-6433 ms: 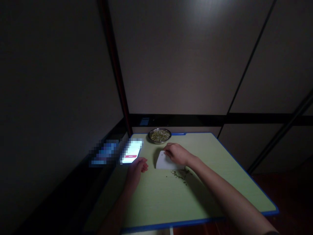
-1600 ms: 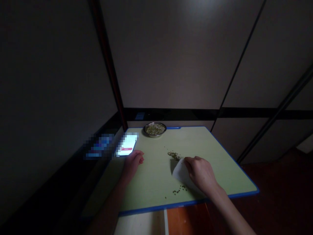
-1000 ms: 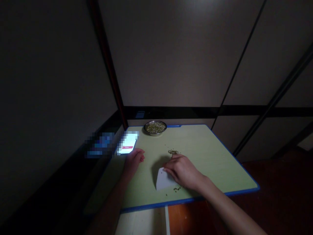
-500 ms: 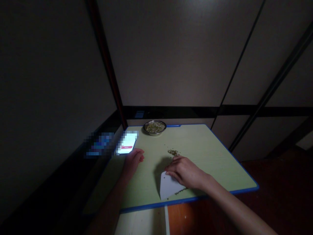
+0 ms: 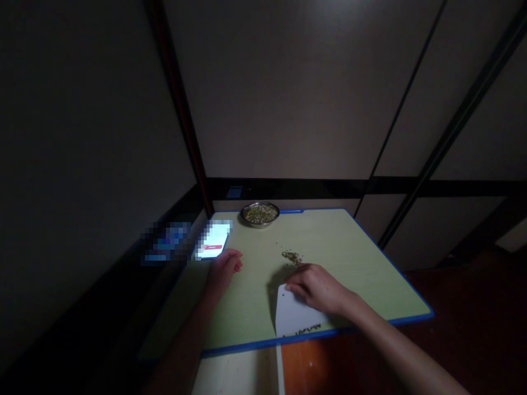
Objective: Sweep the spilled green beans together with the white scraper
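Note:
My right hand (image 5: 319, 286) is closed around the top of a white flat scraper (image 5: 295, 315), its thumb on the near face. The scraper stands tilted on the light green tabletop (image 5: 346, 236), and its lower edge is close to the near blue rim. A row of small dark seeds or beans (image 5: 308, 330) lies along that edge. Just beyond my fingers is a small pile of greenish-brown seeds (image 5: 291, 257), with a few scattered around it. My left hand (image 5: 225, 269) rests at the left with curled fingers and nothing visible in them, beside a lit phone (image 5: 214, 241).
A round metal bowl (image 5: 260, 215) holding pale and green seeds stands at the back of the table. Blue edging (image 5: 242, 348) borders the tabletop. Dark panels (image 5: 280, 109) rise close behind and to the left. An orange-brown surface (image 5: 307, 367) shows below the near edge.
My right hand has shifted the scraper slightly right and toward the near rim. The row of seeds at its lower edge is nearer the rim too. My left hand has stayed put.

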Demonstrator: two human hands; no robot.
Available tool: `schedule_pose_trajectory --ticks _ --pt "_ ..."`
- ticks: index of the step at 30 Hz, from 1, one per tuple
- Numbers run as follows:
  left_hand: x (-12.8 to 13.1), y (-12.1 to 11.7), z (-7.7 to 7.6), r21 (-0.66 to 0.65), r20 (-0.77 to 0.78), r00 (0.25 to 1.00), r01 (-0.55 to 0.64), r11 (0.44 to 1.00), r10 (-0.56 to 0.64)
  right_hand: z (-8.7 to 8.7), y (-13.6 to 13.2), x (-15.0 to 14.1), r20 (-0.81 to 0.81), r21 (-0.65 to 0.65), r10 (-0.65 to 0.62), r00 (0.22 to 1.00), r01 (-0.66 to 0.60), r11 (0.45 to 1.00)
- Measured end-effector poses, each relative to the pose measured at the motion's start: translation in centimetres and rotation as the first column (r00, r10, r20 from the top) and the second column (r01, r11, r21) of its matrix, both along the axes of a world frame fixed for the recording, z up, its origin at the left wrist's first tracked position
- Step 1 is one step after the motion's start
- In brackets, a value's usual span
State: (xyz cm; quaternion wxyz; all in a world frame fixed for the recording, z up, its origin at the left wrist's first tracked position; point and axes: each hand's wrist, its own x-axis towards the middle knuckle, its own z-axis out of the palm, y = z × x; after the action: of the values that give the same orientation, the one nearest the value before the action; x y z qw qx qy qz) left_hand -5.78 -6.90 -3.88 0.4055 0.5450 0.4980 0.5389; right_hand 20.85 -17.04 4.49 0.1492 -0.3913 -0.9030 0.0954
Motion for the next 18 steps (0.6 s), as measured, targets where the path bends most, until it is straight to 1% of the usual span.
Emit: schedule_pose_trajectory --ticks 6,12,18 --pt "-0.14 0.32 -0.37 -0.014 -0.018 1.0 -0.01 1.0 0.009 -0.13 0.1 0.11 -0.04 -0.087 -0.035 0.999 0.031 0.996" --pt "-0.2 0.26 -0.22 -0.009 -0.035 0.999 0.003 1.0 -0.003 -0.68 0.45 0.35 -0.077 -0.145 -0.073 0.994 0.061 0.988" --pt "-0.13 0.22 -0.09 -0.017 -0.05 0.999 -0.015 1.0 0.014 -0.98 0.81 0.67 -0.098 -0.195 -0.081 0.992 0.06 0.979"
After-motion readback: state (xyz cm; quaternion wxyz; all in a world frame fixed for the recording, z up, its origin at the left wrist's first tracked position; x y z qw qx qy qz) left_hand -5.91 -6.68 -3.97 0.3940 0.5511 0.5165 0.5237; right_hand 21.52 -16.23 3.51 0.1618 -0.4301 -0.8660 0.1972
